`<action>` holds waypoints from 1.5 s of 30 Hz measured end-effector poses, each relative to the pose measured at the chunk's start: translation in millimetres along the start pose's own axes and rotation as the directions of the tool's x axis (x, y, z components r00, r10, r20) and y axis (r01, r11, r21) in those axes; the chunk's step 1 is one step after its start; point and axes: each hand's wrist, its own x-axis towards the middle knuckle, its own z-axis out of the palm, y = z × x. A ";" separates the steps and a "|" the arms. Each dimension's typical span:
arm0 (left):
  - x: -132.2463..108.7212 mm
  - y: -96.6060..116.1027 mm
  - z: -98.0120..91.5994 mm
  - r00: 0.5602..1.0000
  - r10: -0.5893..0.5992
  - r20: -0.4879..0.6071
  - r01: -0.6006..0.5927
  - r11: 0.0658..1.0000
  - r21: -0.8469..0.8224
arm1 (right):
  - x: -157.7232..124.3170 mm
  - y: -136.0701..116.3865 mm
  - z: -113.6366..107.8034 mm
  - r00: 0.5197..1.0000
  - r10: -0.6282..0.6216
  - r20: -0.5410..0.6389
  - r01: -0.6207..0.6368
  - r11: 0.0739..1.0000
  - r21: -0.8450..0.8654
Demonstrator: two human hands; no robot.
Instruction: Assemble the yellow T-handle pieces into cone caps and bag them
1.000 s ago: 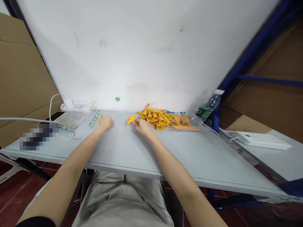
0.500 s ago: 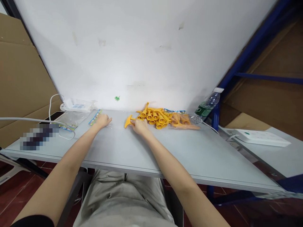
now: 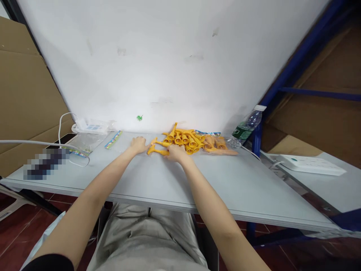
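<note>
My right hand point(image 3: 176, 152) pinches the stem of an orange toy trumpet point(image 3: 156, 151) that lies flat on the grey table point(image 3: 225, 184), its wide end pointing left. My left hand point(image 3: 138, 144) rests beside that wide end, fingers loosely curled and touching the table or a thin clear bag there; what it grips, if anything, is hard to see. A pile of several more orange trumpets point(image 3: 186, 137) lies just behind my right hand, against the white wall. Some further trumpets sit packed in clear bags point(image 3: 217, 145) to the right of the pile.
A water bottle point(image 3: 246, 128) leans at the back right by a blue rack post. At the back left lie a colourful strip point(image 3: 113, 139), clear bags point(image 3: 84, 142), a white power strip point(image 3: 91, 127), a phone and a cable. Another power strip point(image 3: 311, 165) lies on the right-hand table.
My left hand slid right from beside the colourful strip to the trumpet's wide end. My right hand turned the trumpet flat and shifted slightly right along its stem.
</note>
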 end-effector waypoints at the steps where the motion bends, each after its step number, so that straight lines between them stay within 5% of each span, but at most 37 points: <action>1: 0.4 3.9 1.0 1.000 0.008 0.013 -0.008 1.000 0.005 | -0.5 0.9 -0.5 1.000 -0.003 0.022 0.003 1.000 0.003; 8: 1.9 6.8 -1.0 0.997 0.052 0.056 -0.055 0.997 0.047 | 4.0 6.3 2.8 0.999 -0.025 -0.026 0.028 0.990 0.138; 16: -2.6 7.9 -18.7 0.951 0.289 -0.111 -0.295 0.954 -0.048 | 8.7 4.1 4.2 0.963 -0.128 -0.237 0.191 0.945 0.267; 22: -7.0 26.4 -9.4 0.923 0.324 -0.207 -0.375 0.879 -0.296 | 21.2 -0.6 20.5 0.935 -0.151 -0.320 0.243 0.932 0.271; 25: -6.4 16.2 -1.2 0.947 0.247 -0.207 -0.309 0.877 -0.368 | 23.0 -0.6 23.4 0.946 -0.113 -0.303 0.208 0.930 0.302; 28: -5.8 -15.4 5.4 0.966 -0.072 -0.247 -0.032 0.920 -0.391 | 20.9 -2.4 22.1 0.962 -0.082 -0.261 0.173 0.922 0.347; 30: -6.8 -41.1 9.9 0.912 -0.360 -0.198 0.255 0.875 -0.412 | 19.3 -4.9 21.0 0.967 -0.063 -0.247 0.153 0.918 0.365; 32: -8.7 -62.7 15.2 0.857 -0.501 -0.121 0.411 0.806 -0.427 | 18.7 -8.0 20.6 0.969 -0.032 -0.244 0.125 0.918 0.377; 35: -11.0 -78.9 24.1 0.851 -0.525 -0.025 0.458 0.764 -0.454 | 19.6 -12.3 21.5 0.967 0.015 -0.256 0.091 0.913 0.397; 39: -11.5 -75.9 32.6 0.874 -0.486 -0.034 0.398 0.753 -0.524 | 21.4 -14.2 22.9 0.952 0.056 -0.299 0.083 0.899 0.430; 45: -16.7 -71.6 38.3 0.940 -0.342 0.008 0.270 0.730 -0.628 | 22.2 -10.1 25.4 0.952 -0.155 -0.263 0.273 0.818 0.506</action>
